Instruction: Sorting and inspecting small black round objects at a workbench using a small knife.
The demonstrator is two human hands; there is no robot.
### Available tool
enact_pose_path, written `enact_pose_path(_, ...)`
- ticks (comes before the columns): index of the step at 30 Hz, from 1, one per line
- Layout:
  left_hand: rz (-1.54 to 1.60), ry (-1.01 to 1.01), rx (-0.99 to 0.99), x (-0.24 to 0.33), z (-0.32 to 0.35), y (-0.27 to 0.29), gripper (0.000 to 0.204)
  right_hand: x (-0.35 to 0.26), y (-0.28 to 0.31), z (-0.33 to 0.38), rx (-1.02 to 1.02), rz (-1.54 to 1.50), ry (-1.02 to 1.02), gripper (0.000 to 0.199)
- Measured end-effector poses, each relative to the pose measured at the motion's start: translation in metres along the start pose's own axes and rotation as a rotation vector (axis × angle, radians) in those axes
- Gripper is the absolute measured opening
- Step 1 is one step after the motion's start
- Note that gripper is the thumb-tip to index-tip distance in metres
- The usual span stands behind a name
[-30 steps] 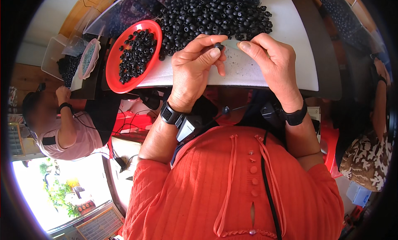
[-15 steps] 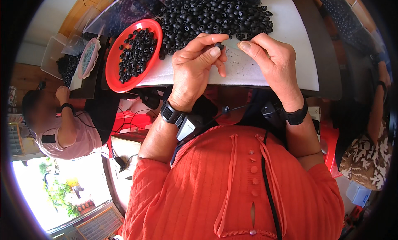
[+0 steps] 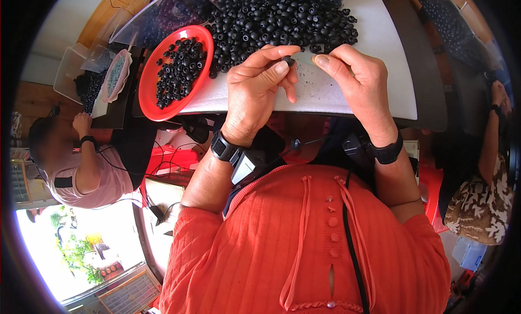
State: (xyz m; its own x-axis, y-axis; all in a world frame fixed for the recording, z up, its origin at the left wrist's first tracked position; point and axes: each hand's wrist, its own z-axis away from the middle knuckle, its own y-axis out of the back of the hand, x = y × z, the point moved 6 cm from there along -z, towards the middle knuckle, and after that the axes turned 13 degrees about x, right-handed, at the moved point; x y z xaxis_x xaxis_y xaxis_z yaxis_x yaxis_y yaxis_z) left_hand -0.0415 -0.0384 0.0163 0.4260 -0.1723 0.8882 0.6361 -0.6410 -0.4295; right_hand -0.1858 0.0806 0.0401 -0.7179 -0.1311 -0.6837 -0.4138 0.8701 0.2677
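Note:
Between the thumb and fingers of my left hand [image 3: 253, 80] is a small black round cap [image 3: 288, 60], partly covered by the fingertips. My right hand [image 3: 359, 79] is closed in a pinch a short way to the right, its fingertips apart from the cap. Whatever those fingertips hold is too small to make out. Just beyond both hands lies a large heap of similar black caps [image 3: 277, 23], some showing a hollow opening. On the left, a red oval plate [image 3: 145, 99] carries more loose black caps [image 3: 182, 70].
Dark specks dot the white tabletop [image 3: 331, 99] beneath my hands. Clear plastic sheeting [image 3: 146, 23] stands behind the plate. At far left, a person [image 3: 89, 167] sits near a pink-rimmed dish [image 3: 126, 70]. Another person's arm [image 3: 493, 135] shows at far right.
My hands stay almost still, with the black cap held in the left. At far right, the other person's arm has shifted slightly.

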Motion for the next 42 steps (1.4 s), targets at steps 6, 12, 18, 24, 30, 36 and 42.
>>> enact_pose_path(6,0.004,-0.015,0.012,0.0005,0.0008,-0.0007,0.029,-0.001,0.0013,-0.0001,0.019,-0.001,0.005,0.031)
enact_pose_path(12,-0.018,-0.014,0.018,-0.0019,0.0008,0.0007,0.028,-0.0007,0.001,0.0007,0.017,0.003,0.013,0.03)
enact_pose_path(18,-0.032,-0.04,0.023,-0.0002,0.002,-0.0005,0.028,-0.0009,0.001,0.0007,0.002,0.01,-0.003,0.031)
enact_pose_path(24,-0.031,-0.058,0.0,-0.0006,0.0018,0.0006,0.028,-0.0016,0.0,0.0008,-0.002,0.0,0.001,0.032)
enact_pose_path(30,-0.014,-0.025,0.012,-0.0022,0.0018,0.0018,0.027,-0.0039,-0.001,0.0003,-0.029,0.006,0.039,0.033)
enact_pose_path(36,-0.012,-0.036,0.001,-0.0028,0.0015,0.0022,0.026,-0.0028,-0.0018,0.0006,-0.035,0.026,0.069,0.038)
enact_pose_path(42,-0.003,-0.026,0.005,-0.0031,0.0006,0.0025,0.026,-0.0024,-0.0027,0.0007,-0.036,0.033,0.063,0.039)
